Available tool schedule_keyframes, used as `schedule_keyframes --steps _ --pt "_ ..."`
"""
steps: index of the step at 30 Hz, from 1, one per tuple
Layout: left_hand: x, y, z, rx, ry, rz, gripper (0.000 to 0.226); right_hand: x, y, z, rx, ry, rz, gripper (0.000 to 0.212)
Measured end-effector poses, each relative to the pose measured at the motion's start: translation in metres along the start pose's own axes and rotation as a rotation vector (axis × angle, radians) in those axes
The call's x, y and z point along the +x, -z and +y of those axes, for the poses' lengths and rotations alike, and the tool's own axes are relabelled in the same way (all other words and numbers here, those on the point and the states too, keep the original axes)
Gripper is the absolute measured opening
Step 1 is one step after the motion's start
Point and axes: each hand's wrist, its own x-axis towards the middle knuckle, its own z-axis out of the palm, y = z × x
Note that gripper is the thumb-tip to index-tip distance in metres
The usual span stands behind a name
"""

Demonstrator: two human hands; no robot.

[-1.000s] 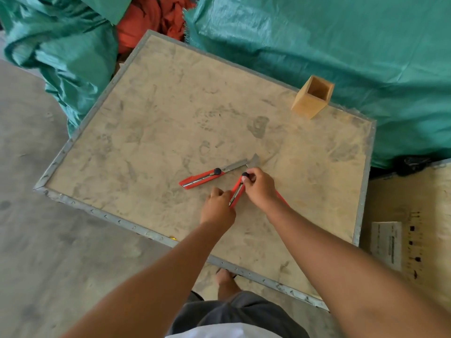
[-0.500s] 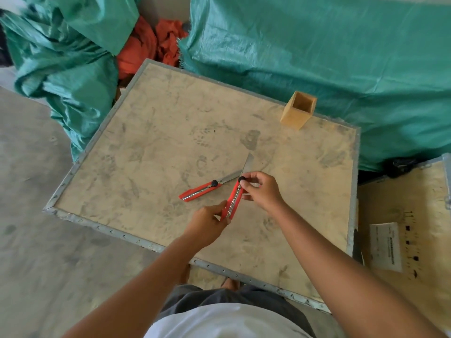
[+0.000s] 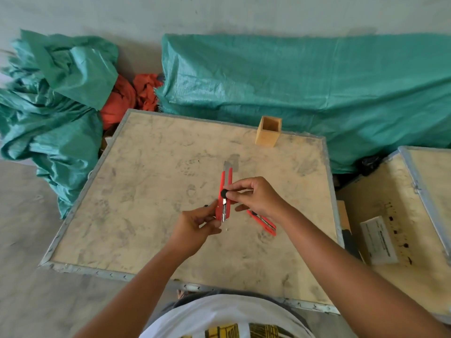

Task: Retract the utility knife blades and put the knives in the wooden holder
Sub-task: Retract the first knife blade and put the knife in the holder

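Right now the retracting step is in hand on the first utility knife (image 3: pixel 225 196). The left hand (image 3: pixel 195 223) has its fingers (image 3: pixel 210 210) closed round the tail of the red handle, and the right hand (image 3: pixel 253 196) pinches the black slider knob (image 3: pixel 223 192) between thumb and forefinger, so both hands are holding the one knife, lifted clear of the bench (image 3: pixel 151 215). A short length of blade (image 3: pixel 227 165) shows past the far end of the handle, pointing away from the fingers, so the retraction looks unfinished.

The next move, as I judge it, is to draw the knob back toward the left fingers until the steel is hidden, keeping fingertips off the exposed edge beyond the right fingers.

A second knife (image 3: pixel 262 222) lies on the bench just under and nearer than the right fingers, partly hidden by that hand; whether its blade is out cannot be told.

The wooden holder (image 3: pixel 268 135) stands upright and looks empty, well beyond the fingers near the bench's far rim. Between fingers and holder the bench top is bare, so the path is open.
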Motion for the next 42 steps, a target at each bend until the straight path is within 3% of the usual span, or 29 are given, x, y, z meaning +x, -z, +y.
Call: schedule_keyframes --steps 10,17,21,26,31,38,42 --pt "0.0 0.004 0.033 -0.091 -0.041 -0.055 0.051 -0.032 -0.004 -0.018 -0.21 0.142 -0.013 0.029" --pt "-0.003 0.001 0.032 -0.073 -0.024 -0.102 0.052 -0.046 -0.005 -0.012 -0.283 0.181 0.104 0.021" --pt "-0.005 -0.003 0.034 -0.1 -0.015 -0.101 0.05 -0.052 -0.003 -0.008 -0.279 0.188 0.07 0.03" --pt "-0.005 -0.006 0.034 -0.089 -0.011 -0.121 0.05 -0.057 -0.001 -0.01 -0.28 0.214 0.153 0.02" --pt "-0.002 -0.011 0.039 -0.081 -0.029 -0.127 0.051 -0.059 0.006 -0.012 -0.26 0.205 0.112 0.027" --pt "0.013 -0.018 0.044 -0.033 -0.052 -0.131 0.052 -0.054 0.012 -0.009 -0.258 0.29 0.257 0.02" --pt "0.031 -0.021 0.042 0.008 -0.047 -0.131 0.053 -0.044 0.019 -0.001 -0.116 0.249 0.285 0.019"
